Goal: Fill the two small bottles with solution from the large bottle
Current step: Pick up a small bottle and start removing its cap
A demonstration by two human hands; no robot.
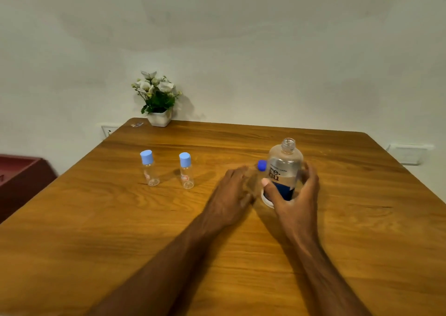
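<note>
The large clear bottle (284, 168) with a dark blue label stands uncapped on the wooden table (120, 219), right of centre. My right hand (294, 195) is wrapped around its lower half. Its blue cap (261, 165) sits just left of the bottle's shoulder, at the fingertips of my left hand (231, 190). That hand is blurred, so I cannot tell whether it grips the cap. Two small clear bottles with light blue caps stand upright to the left, one (149, 168) further left than the other (186, 170). Both look empty.
A white pot of artificial flowers (158, 100) stands at the table's far edge against the wall. A dark red piece of furniture (21, 178) is beside the table on the left. Wall sockets sit behind the table, one at the left (108, 130) and one at the right (409, 153).
</note>
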